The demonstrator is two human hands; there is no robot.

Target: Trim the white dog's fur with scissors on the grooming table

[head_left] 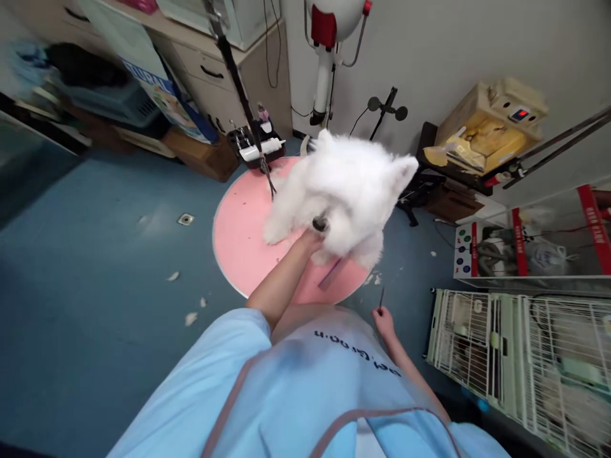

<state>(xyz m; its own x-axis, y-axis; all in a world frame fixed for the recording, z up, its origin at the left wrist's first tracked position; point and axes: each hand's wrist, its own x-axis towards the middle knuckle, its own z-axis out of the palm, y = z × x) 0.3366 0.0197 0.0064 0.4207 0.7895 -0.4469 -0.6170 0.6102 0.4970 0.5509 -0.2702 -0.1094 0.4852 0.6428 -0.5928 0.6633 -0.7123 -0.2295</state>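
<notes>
A fluffy white dog [353, 184] is on a round pink table [238, 216], its dark nose turned toward me. My left hand [312, 240] is closed on the dog's muzzle from below, its fingers partly hidden by fur. Away from the dog, past the table's near right edge, my right hand [383, 321] is closed on slim scissors [382, 298] that point upward; their handles are mostly hidden in the fingers. A purple comb [330, 275] lies on the table by the dog's front, between my two hands.
A dark grooming arm [238, 83] slants down over the table's left side. Behind it is a tool caddy [260, 143]. A white dryer [329, 38] stands at the back. Wire cages [506, 350] line the right. Fur tufts [191, 318] lie on the floor.
</notes>
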